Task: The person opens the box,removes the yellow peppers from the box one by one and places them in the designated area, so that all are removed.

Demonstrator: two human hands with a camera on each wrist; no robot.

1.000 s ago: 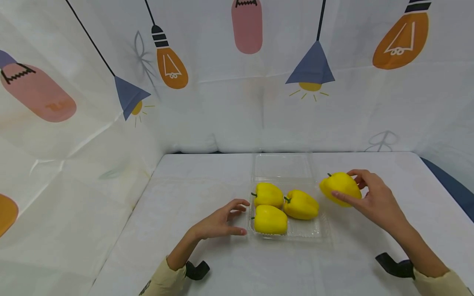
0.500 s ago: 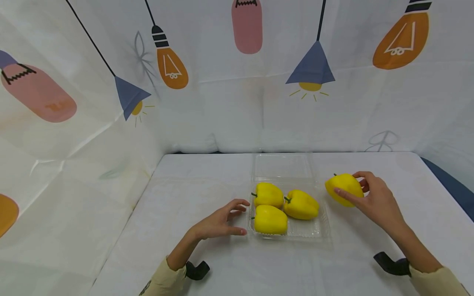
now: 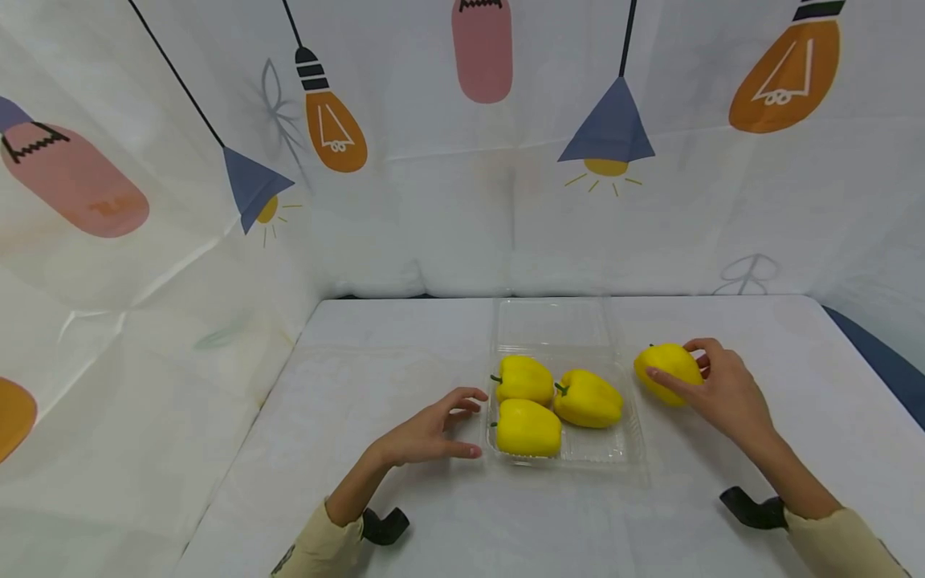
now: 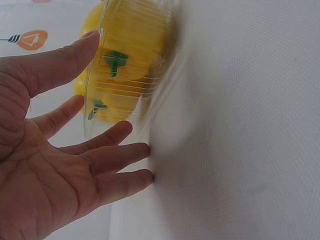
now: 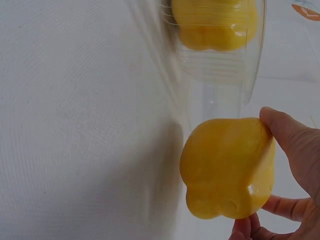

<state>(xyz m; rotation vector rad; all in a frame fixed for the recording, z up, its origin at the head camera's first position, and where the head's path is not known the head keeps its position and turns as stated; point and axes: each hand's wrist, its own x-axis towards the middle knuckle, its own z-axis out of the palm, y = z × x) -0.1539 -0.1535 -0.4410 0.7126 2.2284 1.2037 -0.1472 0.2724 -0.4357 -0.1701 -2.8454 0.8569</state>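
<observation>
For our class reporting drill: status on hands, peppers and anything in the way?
Right hand gripping one yellow pepper, right of clear container. Left hand holding nothing, by container's left side. Three other peppers inside; no obstruction seen.

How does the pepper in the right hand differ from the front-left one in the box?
The held pepper is in the grip of the right hand; no hand holds the front pepper. The held pepper is outside the box, the front pepper inside. The held pepper's stem is at its far side, the front pepper's at its left. Both are yellow.
</observation>
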